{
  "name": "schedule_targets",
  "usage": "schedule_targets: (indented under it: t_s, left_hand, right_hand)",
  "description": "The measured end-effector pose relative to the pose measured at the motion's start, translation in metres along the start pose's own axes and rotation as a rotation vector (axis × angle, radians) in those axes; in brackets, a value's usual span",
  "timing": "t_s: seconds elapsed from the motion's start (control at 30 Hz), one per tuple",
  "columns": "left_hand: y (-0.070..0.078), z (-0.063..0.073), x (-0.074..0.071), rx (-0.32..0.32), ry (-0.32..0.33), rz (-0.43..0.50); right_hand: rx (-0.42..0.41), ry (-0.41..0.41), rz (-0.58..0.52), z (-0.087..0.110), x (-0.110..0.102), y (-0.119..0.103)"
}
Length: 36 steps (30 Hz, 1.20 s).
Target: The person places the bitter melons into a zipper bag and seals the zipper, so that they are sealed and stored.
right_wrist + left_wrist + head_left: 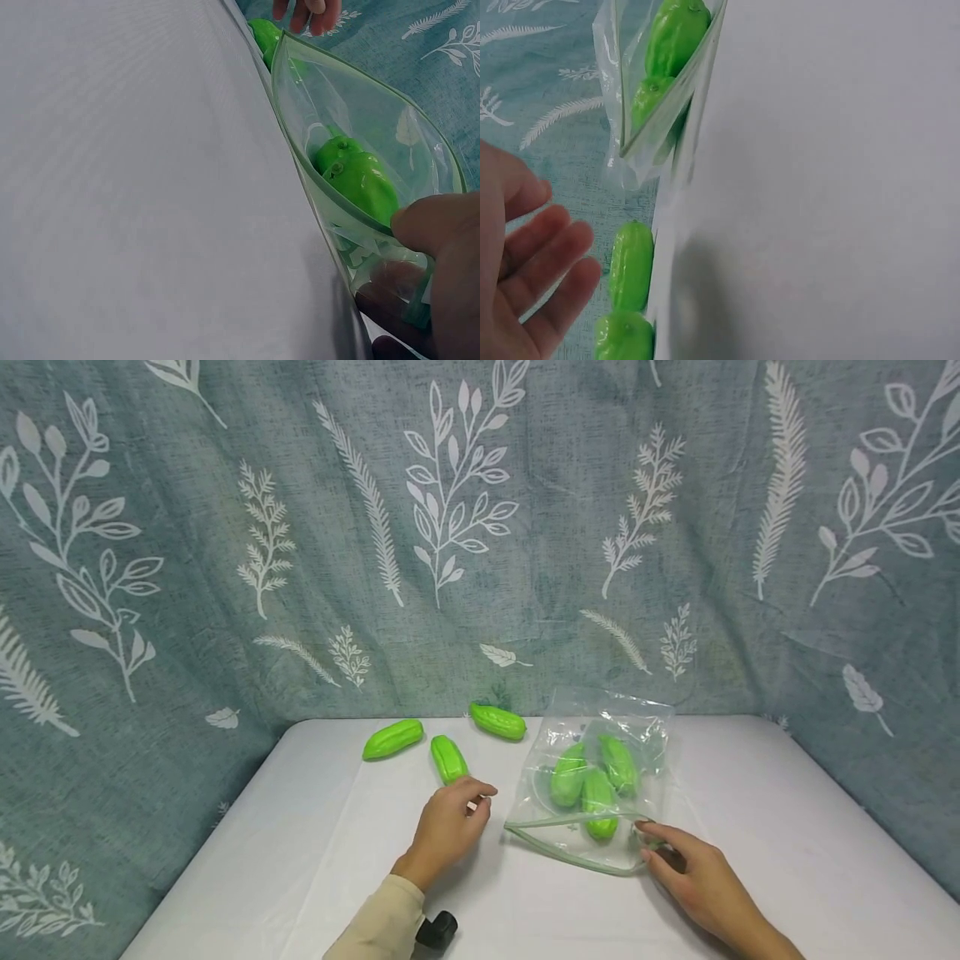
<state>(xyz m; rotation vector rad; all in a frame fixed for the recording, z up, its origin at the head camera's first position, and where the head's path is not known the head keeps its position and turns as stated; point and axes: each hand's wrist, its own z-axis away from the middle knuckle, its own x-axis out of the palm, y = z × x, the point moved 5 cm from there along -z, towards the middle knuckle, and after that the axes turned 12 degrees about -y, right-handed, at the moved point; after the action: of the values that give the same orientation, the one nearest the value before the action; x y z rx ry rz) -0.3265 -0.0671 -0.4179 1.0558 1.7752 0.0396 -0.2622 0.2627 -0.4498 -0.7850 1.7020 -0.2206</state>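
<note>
A clear zip bag (622,708) with a green-edged mouth lies on the table, its opening spread toward me. Inside it are three bright green, ridged cucumbers (619,765). My right hand (701,881) pinches the right corner of the bag's mouth between thumb and fingers; the right wrist view shows the thumb (427,225) on the rim. Left of the bag, my left hand (448,822) hovers with loosely bent fingers and holds nothing. Just beyond its fingers lies a loose cucumber (448,758), its near end partly hidden by the hand in the head view.
Two more cucumbers lie farther back, one at the left (393,739) and one beside the bag (498,722). A white cloth covers the table (300,860). Behind the table's far edge hangs a blue-green curtain (540,527) with white leaf prints.
</note>
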Motion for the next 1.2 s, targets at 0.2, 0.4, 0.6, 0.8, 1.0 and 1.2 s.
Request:
schedule_targets:
  t_s: [0.2,0.4,0.6,0.8,1.0,1.2]
  left_hand:
    - [-0.010,-0.005,-0.003,-0.067,0.038,-0.061]
    - [-0.025,-0.010,-0.008,-0.107,0.059,-0.036]
    - [-0.032,-0.011,-0.009,-0.124,0.080,0.016]
    - [-0.037,-0.011,-0.008,-0.181,0.129,0.040]
    - [-0.043,-0.012,-0.009,-0.293,0.174,0.047]
    - [-0.055,-0.015,-0.005,-0.416,0.183,0.068]
  right_hand:
    - [0.012,-0.020,0.021,0.000,0.001,0.002]
    - [0.002,-0.022,0.018,0.000,0.003,0.002]
    - [-0.008,-0.014,0.011,0.000,0.002,0.003]
    - [-0.009,-0.010,0.016,0.000,0.002,0.005]
    - [-0.005,-0.009,0.031,0.000,0.003,0.006]
    - [-0.012,-0.011,0.027,-0.001,0.002,0.004]
